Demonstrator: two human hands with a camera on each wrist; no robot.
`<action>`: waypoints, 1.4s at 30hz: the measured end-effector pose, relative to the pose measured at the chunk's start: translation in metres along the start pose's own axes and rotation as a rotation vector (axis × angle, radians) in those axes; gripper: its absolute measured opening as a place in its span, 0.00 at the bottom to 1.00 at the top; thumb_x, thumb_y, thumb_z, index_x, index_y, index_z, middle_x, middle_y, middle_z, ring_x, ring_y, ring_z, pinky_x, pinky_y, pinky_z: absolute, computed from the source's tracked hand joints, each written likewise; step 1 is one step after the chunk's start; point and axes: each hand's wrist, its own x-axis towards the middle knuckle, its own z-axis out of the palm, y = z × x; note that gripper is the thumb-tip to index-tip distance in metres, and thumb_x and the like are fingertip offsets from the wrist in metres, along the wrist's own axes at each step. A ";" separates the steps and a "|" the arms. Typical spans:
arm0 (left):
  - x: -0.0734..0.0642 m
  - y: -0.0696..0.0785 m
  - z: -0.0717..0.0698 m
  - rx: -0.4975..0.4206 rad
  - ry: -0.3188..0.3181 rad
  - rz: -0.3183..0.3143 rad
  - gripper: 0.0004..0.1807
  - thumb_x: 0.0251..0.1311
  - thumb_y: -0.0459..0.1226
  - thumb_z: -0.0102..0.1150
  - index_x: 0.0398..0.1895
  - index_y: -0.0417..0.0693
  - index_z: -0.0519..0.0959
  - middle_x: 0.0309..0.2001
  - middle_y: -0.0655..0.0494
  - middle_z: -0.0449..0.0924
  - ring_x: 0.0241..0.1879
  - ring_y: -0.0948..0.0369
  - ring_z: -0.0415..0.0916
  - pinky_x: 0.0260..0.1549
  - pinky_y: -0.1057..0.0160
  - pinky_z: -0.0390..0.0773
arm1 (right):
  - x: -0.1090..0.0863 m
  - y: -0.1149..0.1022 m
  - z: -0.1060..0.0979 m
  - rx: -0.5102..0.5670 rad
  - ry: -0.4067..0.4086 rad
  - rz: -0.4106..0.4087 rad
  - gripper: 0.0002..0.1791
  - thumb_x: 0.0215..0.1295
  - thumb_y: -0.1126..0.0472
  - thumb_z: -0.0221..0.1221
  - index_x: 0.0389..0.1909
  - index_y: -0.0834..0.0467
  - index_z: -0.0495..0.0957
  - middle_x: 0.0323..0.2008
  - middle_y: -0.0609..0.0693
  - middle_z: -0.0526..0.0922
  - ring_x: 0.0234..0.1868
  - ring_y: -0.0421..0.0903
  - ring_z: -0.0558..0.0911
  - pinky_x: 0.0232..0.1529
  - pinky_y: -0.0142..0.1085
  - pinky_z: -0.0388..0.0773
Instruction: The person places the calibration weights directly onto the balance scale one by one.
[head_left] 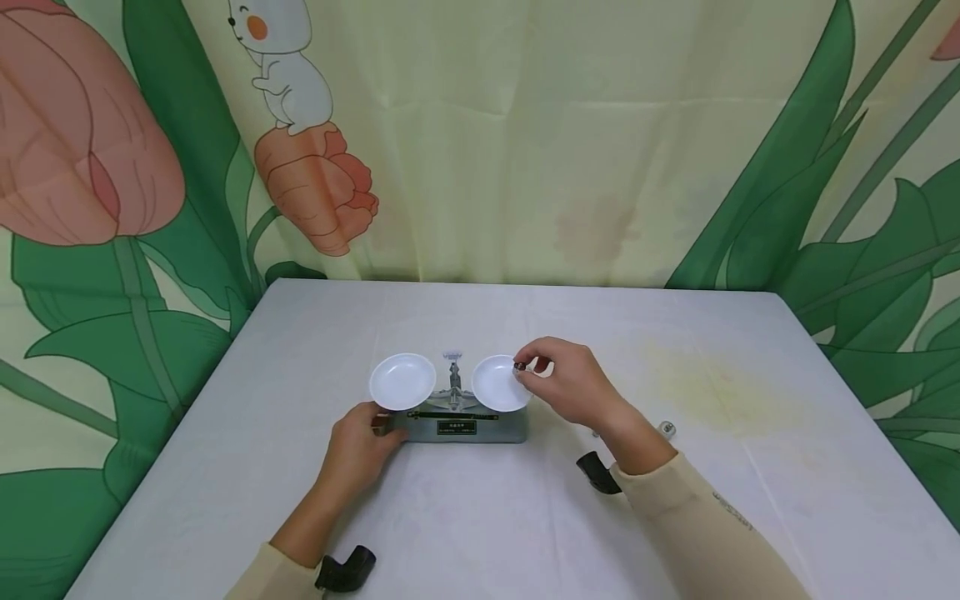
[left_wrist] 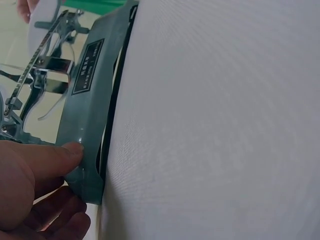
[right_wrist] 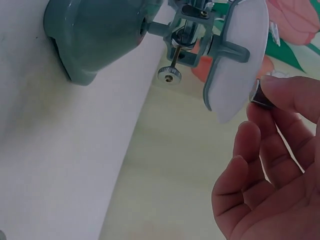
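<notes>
1. Listing one balance scale (head_left: 455,403), standing upright on the white-covered surface (head_left: 465,517), with a grey-green base (head_left: 491,430) and a dark label plate (head_left: 457,427) on the front.
2. Carrying two round white dishes on the scale, namely left pan (head_left: 402,382) and right pan (head_left: 497,385), sitting side by side at roughly equal height in the head view.
3. Gripping the left end of the base with the left hand (head_left: 363,446); laying the thumb on the front face and bending the other fingers about the end, as seen from the left wrist.
4. Pinching one small dark metallic piece (right_wrist: 261,96) between the thumb and fingertip of the right hand (head_left: 566,379); bending the remaining fingers loosely, holding nothing else.
5. Holding that piece at the outer edge of the right pan, beside its white face; being unable to tell whether touching.
6. Showing one round metal knob (right_wrist: 169,75), projecting beside the right pan, in the right wrist view.
7. Wearing a beige left sleeve (head_left: 273,577) and a matching right sleeve (head_left: 712,525), with a black curved fitting (head_left: 598,472) near the latter.
8. Noting one small silvery item (head_left: 667,429), lying on the surface just beside the right cuff.
9. Backing the surface with a pale yellow curtain (head_left: 510,167), bearing a printed tulip (head_left: 82,125) and green leaves (head_left: 172,92).
</notes>
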 end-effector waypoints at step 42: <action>-0.001 -0.001 -0.001 -0.001 0.006 0.017 0.21 0.54 0.30 0.72 0.50 0.31 0.79 0.47 0.41 0.82 0.47 0.45 0.81 0.46 0.45 0.81 | 0.023 -0.017 0.029 -0.241 -0.041 -0.056 0.06 0.60 0.59 0.65 0.38 0.51 0.87 0.41 0.44 0.87 0.47 0.52 0.74 0.57 0.62 0.54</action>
